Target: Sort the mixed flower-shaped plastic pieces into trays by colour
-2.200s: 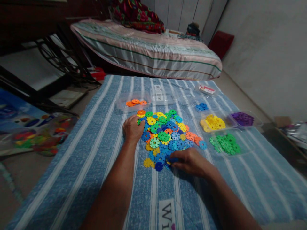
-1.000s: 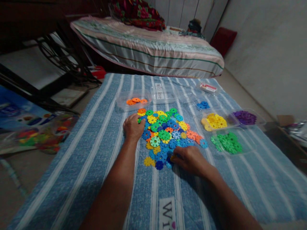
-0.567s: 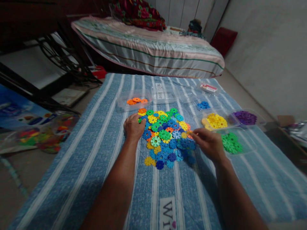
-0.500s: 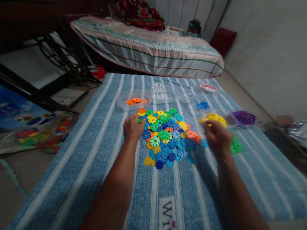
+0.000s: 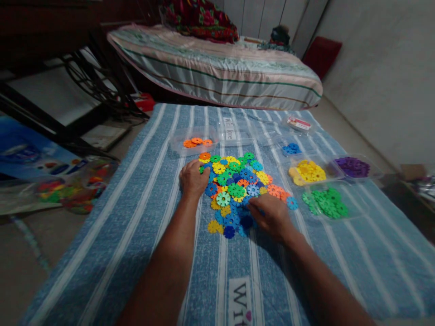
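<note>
A heap of flower-shaped plastic discs (image 5: 235,190) in blue, green, yellow and orange lies on the striped cloth. At the heap's left edge rests my left hand (image 5: 194,179), fingers curled, with a green disc (image 5: 201,170) showing by its fingertips; whether it grips anything is hidden. My right hand (image 5: 272,216) is over the lower right of the heap, thumb and fingers pinched together among blue discs. What sits in that pinch, if anything, cannot be made out.
Clear tubs hold sorted discs: orange (image 5: 195,142), blue (image 5: 291,149), yellow (image 5: 308,172), purple (image 5: 352,167) and green (image 5: 326,202). Behind them lies a small red-and-white box (image 5: 299,123). A bed (image 5: 217,68) stands beyond the table; bagged coloured pieces (image 5: 50,190) lie at left.
My right hand has moved left from beside the yellow and green tubs to the heap, uncovering those tubs. My left hand stays at the heap's left edge. The view has shifted slightly.
</note>
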Tool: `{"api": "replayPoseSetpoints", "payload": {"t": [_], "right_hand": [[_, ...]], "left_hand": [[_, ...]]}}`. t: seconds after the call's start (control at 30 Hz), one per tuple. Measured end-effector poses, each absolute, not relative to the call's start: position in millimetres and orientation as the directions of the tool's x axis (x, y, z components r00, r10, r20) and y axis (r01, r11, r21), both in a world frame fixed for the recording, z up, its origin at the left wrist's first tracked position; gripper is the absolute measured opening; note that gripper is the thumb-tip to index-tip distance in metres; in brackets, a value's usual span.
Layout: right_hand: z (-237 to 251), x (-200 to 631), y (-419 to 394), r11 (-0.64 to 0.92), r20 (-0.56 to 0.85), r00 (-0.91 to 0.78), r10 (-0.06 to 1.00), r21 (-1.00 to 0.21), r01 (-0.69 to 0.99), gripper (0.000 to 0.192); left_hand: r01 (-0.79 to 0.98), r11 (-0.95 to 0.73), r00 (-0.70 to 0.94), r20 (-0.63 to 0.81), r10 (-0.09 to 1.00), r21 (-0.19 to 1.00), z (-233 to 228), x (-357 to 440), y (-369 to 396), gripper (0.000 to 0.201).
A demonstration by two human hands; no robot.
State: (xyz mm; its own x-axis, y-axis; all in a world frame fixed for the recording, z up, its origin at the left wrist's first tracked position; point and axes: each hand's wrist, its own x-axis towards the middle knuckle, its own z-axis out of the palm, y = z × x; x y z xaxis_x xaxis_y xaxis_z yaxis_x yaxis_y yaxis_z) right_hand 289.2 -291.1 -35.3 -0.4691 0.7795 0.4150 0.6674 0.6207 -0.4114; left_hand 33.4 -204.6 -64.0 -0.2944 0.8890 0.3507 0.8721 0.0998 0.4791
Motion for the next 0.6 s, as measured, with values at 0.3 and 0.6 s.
{"api": "replayPoseSetpoints", "payload": {"t": [0.3,0.6], "right_hand": [[-36,256,-309,0.851,0.41,-0.753,0.514,-0.351,0.39,0.018],[-35,258,-307,0.835,0.309,-0.794,0.524,-0.371,0.407,0.011]], "left_hand": [[0.881,0.071,-0.272,0.377,0.886,0.468,-64,36,-205,0.016],[0.876,0.075,-0.275,0.364,0.89,0.477,-64,35,-205,0.016]]}}
